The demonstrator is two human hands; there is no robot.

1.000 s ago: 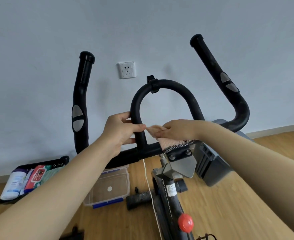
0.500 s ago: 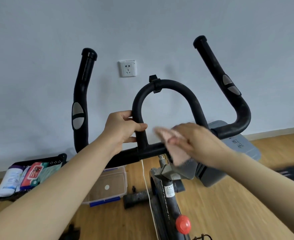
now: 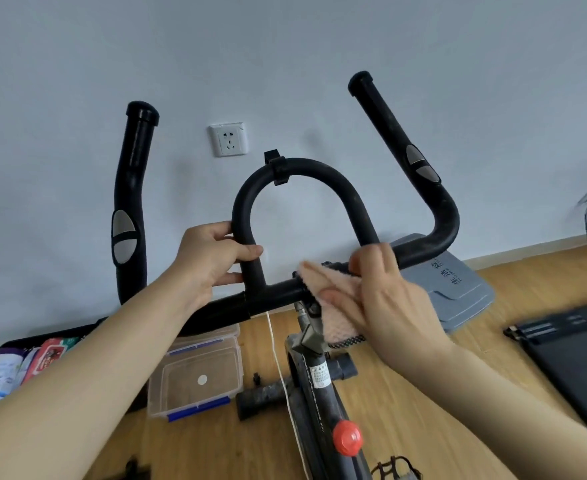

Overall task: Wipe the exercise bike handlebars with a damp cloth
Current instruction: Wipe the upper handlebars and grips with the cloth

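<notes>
The black exercise bike handlebars [image 3: 305, 171] fill the middle of the head view, with a central loop and two upright horns. My left hand [image 3: 212, 258] grips the left leg of the loop, just above the crossbar [image 3: 274, 294]. My right hand [image 3: 385, 299] presses a pale pink cloth [image 3: 333, 289] over the crossbar, right of the loop's left leg and above the stem. The cloth drapes down over the stem clamp, and its dark dotted hem shows below my palm. Part of the crossbar is hidden under the cloth and hand.
The bike stem [image 3: 323, 386] with a red knob [image 3: 347, 438] runs down the centre. On the wooden floor lie a clear plastic box [image 3: 198, 379], a black basket of wipes [image 3: 11, 365], a grey lid [image 3: 458, 282] and a dark mat [image 3: 576, 344]. A wall socket [image 3: 229, 140] is behind.
My right hand has slid the cloth rightward along the crossbar and now wraps over the bar. My left hand keeps its grip on the loop. The view has shifted slightly.
</notes>
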